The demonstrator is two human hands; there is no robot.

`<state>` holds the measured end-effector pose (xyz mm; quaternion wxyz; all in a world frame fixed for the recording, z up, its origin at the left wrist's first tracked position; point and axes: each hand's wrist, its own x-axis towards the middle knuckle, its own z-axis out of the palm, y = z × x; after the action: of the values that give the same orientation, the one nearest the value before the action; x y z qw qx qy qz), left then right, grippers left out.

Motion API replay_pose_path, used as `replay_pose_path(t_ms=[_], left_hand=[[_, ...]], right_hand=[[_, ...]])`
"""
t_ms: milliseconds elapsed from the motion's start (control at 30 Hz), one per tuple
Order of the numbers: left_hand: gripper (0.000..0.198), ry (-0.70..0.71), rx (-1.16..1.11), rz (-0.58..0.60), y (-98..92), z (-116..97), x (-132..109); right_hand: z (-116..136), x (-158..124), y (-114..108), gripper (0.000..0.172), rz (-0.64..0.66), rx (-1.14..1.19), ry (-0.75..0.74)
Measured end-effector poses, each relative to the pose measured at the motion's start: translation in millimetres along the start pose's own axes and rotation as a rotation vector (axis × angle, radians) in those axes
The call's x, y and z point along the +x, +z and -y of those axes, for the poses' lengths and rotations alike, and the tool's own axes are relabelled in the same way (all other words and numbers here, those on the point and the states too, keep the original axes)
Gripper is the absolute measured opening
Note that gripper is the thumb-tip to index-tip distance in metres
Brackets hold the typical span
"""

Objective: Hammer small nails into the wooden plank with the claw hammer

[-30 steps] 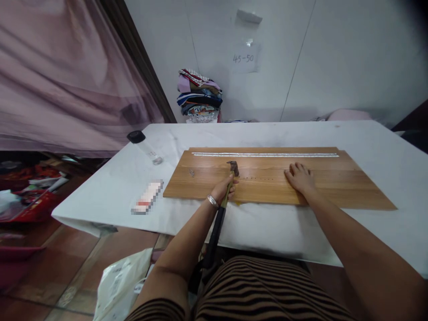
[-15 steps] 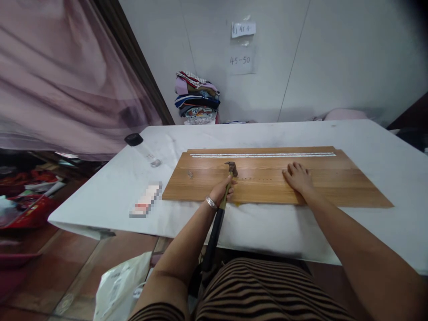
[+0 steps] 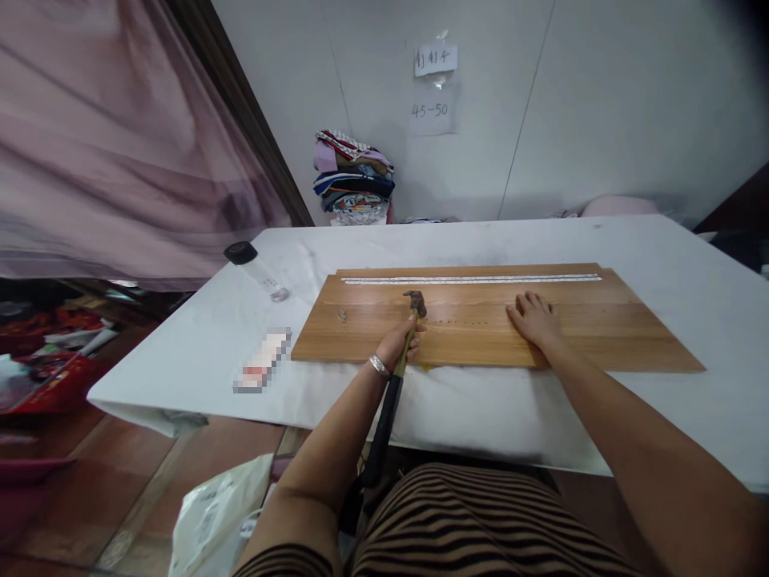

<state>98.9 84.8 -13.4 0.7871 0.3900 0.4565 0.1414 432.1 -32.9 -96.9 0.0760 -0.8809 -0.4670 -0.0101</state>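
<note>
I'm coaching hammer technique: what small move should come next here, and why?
Probably lift the hammer slightly and line it over the row of small dots: the left hand grips it just below the head, which rests on the board beside that row, while the right hand lies flat there.

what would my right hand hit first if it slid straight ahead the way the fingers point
Most likely the white strip along the far side of the board. The right hand lies flat on the wood, fingers aimed at it, only bare board between.
</note>
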Motion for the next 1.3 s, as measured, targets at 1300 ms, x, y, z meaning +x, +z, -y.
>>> replay_pose_path(t_ms=[1300], left_hand=[[0.044, 0.022, 0.025, 0.01, -3.4, 1.3, 4.2]], right_hand=[[0.9, -0.9, -1.7, 0.048, 0.002, 0.015, 0.001]])
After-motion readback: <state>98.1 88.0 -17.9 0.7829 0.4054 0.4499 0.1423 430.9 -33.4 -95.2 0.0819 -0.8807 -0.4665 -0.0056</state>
